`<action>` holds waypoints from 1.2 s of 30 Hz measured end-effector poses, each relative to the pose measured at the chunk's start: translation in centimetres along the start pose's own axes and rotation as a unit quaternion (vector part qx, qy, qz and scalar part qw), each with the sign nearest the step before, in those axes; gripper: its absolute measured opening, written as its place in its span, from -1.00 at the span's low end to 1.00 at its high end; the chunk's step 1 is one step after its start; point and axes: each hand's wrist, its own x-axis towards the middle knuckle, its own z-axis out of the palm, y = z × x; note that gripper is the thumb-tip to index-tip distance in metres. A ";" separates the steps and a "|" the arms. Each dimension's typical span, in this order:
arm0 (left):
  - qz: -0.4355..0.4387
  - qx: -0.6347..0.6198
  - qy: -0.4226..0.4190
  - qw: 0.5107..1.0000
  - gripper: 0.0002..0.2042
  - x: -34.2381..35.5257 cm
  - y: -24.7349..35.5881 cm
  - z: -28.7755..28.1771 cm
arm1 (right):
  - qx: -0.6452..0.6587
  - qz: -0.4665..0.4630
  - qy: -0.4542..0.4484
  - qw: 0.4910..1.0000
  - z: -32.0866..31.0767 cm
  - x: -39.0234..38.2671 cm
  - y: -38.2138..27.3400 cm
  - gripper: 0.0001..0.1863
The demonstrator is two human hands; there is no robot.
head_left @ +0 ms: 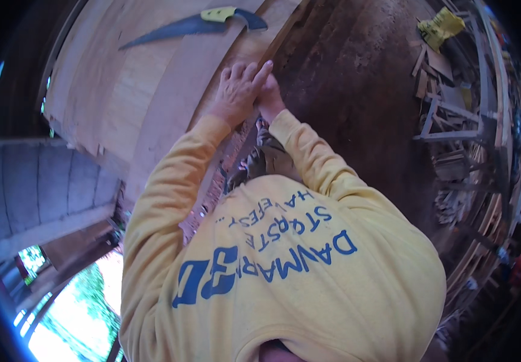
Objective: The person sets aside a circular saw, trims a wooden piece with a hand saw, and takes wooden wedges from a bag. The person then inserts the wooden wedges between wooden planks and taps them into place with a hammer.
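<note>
Our left hand (236, 92) and right hand (269, 96) touch by the plank (179, 99); we can't tell if they're pinching anything. Saw (191, 26) lies on the wood, no clear cut, so probably work left.

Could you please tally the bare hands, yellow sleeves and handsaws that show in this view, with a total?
Bare hands: 2 (left hand, right hand)
Yellow sleeves: 2 (left sleeve, right sleeve)
Handsaws: 1 (curved handsaw with a yellow handle, lying on the wooden boards)
Total: 5
</note>
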 end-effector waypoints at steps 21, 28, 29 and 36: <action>0.144 0.072 -0.033 0.986 -0.57 0.7 -0.5 0.7 | -0.356 -0.130 0.015 0.925 -0.8 -2.6 -4.0 -0.73; 0.151 0.056 -0.046 0.986 -0.58 0.5 -0.6 0.8 | -0.321 -0.128 0.004 0.938 -0.9 -3.2 -4.5 -0.73; 0.149 0.052 -0.053 0.986 -0.58 0.4 -0.7 0.7 | -0.333 -0.135 0.003 0.933 -0.7 -3.2 -4.5 -0.73; 0.149 0.012 -0.051 0.987 -0.52 0.6 -1.9 1.7 | -0.315 -0.154 0.021 0.936 -0.2 -3.2 -4.7 -0.73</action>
